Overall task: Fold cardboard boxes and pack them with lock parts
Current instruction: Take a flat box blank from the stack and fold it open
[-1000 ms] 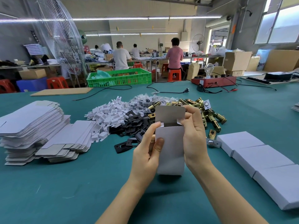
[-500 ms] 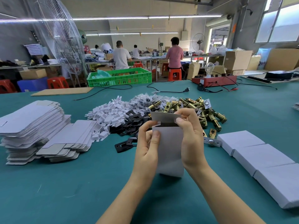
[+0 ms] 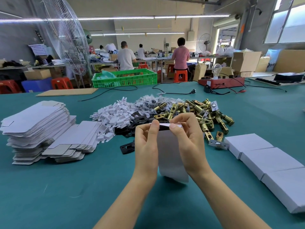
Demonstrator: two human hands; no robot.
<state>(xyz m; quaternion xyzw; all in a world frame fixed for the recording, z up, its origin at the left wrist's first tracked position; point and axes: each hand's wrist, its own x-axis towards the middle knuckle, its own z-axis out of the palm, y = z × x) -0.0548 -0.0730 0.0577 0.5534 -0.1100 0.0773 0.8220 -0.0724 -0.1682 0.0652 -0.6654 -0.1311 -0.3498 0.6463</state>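
Head view, left hand (image 3: 145, 146), right hand (image 3: 189, 142), both pinching box (image 3: 171, 159) flap

The big green counter (image 3: 66, 187) holds two piles of flat white box sheets (image 3: 38, 128) on the left. In the middle sit white plastic bits (image 3: 113, 116), black plates (image 3: 132, 128) and gold lock parts (image 3: 201, 111). Three closed white boxes (image 3: 270, 161) lie in a row on the right.
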